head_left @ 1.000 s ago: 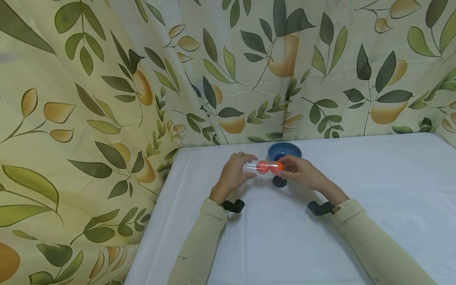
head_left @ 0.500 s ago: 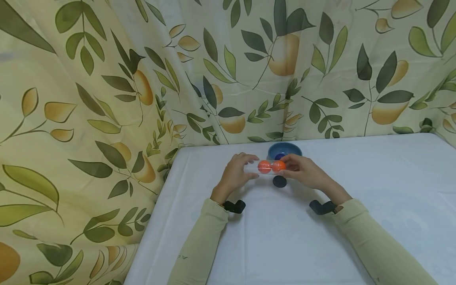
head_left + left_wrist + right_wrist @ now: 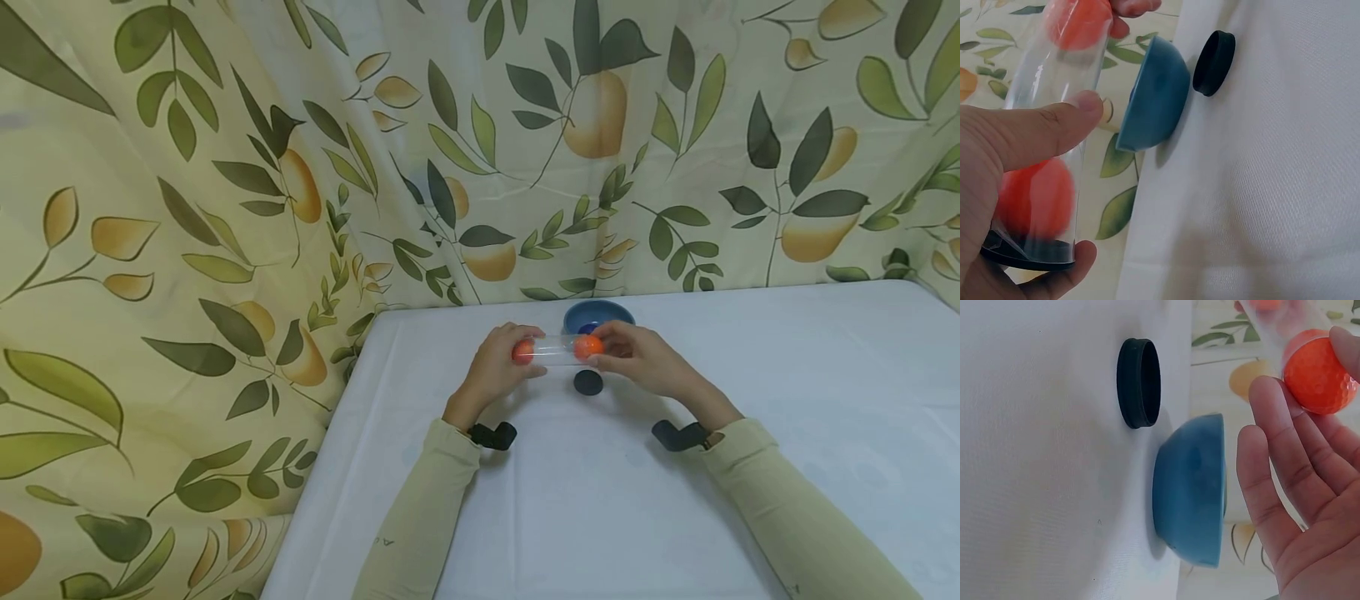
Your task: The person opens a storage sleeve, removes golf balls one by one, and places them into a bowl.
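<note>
My left hand [image 3: 498, 367] grips a clear plastic tube [image 3: 557, 350] held level above the table. In the left wrist view the tube's black end [image 3: 1029, 256] is by my curled fingers, and my thumb lies across its side. One orange golf ball [image 3: 1038, 199] sits inside at that end. At the opposite, open mouth, my right hand [image 3: 637, 358] pinches a second orange golf ball [image 3: 1319, 375] between thumb and fingers. That ball's dimpled surface sticks partly out of the tube.
Behind the hands stands a blue bowl [image 3: 600, 312] with something dark blue in it. A black round cap [image 3: 588, 382] lies on the white-covered table [image 3: 585, 500], nearer than the bowl. A leaf-patterned curtain [image 3: 480, 167] hangs along the back and left.
One golf ball has slid left along the tube to its black end, away from the other ball, which stays at the mouth in my right fingers. Both hands barely move.
</note>
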The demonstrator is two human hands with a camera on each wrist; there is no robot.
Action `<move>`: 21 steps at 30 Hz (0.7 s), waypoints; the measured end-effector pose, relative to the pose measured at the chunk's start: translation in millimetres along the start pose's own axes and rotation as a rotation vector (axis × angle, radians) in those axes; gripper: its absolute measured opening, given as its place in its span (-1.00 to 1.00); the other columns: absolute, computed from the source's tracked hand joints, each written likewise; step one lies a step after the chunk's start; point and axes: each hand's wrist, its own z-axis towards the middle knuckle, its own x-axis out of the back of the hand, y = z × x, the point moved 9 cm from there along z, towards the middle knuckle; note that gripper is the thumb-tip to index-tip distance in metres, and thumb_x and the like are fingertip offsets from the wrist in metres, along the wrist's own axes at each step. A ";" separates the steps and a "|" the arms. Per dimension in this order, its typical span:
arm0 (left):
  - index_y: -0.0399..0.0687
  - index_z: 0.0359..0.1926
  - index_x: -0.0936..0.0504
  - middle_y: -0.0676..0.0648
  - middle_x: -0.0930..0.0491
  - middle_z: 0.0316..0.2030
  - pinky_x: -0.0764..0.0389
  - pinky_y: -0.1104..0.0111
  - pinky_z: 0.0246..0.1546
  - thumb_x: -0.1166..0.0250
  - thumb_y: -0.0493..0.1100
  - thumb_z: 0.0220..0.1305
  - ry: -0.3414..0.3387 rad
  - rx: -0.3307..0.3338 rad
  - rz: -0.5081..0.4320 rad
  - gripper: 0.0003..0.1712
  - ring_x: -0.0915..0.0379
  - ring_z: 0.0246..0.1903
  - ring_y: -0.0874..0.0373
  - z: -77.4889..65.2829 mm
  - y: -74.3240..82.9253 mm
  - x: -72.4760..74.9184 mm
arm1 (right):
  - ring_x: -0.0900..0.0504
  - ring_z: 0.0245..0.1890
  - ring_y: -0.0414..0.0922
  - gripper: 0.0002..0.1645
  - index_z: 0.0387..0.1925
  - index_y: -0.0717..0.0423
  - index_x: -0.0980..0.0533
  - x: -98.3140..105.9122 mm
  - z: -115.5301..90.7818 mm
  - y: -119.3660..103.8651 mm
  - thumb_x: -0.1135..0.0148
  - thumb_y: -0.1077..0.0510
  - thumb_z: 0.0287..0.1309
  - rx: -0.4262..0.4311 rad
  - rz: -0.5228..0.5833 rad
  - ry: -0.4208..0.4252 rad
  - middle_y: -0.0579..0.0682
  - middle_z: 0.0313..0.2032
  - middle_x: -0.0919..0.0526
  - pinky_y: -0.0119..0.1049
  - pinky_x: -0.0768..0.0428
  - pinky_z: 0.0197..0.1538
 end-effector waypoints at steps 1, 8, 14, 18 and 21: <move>0.16 0.18 -0.63 0.01 -0.64 0.07 -0.51 0.25 0.10 -0.58 -0.05 0.11 0.000 0.002 -0.006 -0.41 -0.47 0.05 0.11 -0.3 -0.3 0.2 | -0.67 -0.02 0.04 -0.49 0.18 0.17 -0.49 0.5 0.2 0.1 -0.36 0.01 0.33 0.001 0.004 0.003 0.11 -0.02 -0.69 -0.27 -0.64 0.04; 0.17 0.18 -0.63 0.01 -0.64 0.08 -0.50 0.19 0.15 -0.58 -0.06 0.12 0.004 0.024 -0.044 -0.42 -0.47 0.07 0.09 -1.7 -2.4 3.9 | -0.67 -0.06 0.02 -0.51 0.16 0.17 -0.50 6.1 1.0 3.1 -0.37 0.03 0.32 -0.004 0.020 0.030 0.12 -0.03 -0.68 -0.34 -0.61 -0.01; 0.17 0.19 -0.63 0.00 -0.63 0.06 -0.52 0.18 0.14 -0.59 -0.06 0.11 0.009 0.045 -0.050 -0.41 -0.48 0.06 0.09 -1.7 -4.9 5.7 | -0.67 -0.10 0.01 -0.49 0.16 0.17 -0.50 14.0 0.0 3.8 -0.39 0.01 0.30 -0.025 0.020 0.063 0.13 -0.08 -0.69 -0.37 -0.61 -0.04; 0.15 0.18 -0.63 0.00 -0.64 0.03 -0.53 0.19 0.14 -0.60 -0.06 0.09 0.015 0.043 -0.058 -0.40 -0.50 0.05 0.09 -1.0 -5.2 7.0 | -0.65 -0.10 0.01 -0.47 0.17 0.16 -0.49 19.0 -1.6 2.9 -0.39 -0.01 0.30 -0.040 0.024 0.082 0.13 -0.07 -0.68 -0.36 -0.61 -0.07; 0.13 0.18 -0.64 -0.02 -0.65 0.02 -0.53 0.21 0.14 -0.61 -0.06 0.08 0.021 0.028 -0.058 -0.39 -0.53 0.05 0.09 -0.2 -5.5 8.1 | -0.63 -0.11 0.01 -0.46 0.18 0.15 -0.48 21.7 -2.4 3.8 -0.38 -0.03 0.30 -0.053 0.032 0.095 0.14 -0.07 -0.67 -0.35 -0.61 -0.09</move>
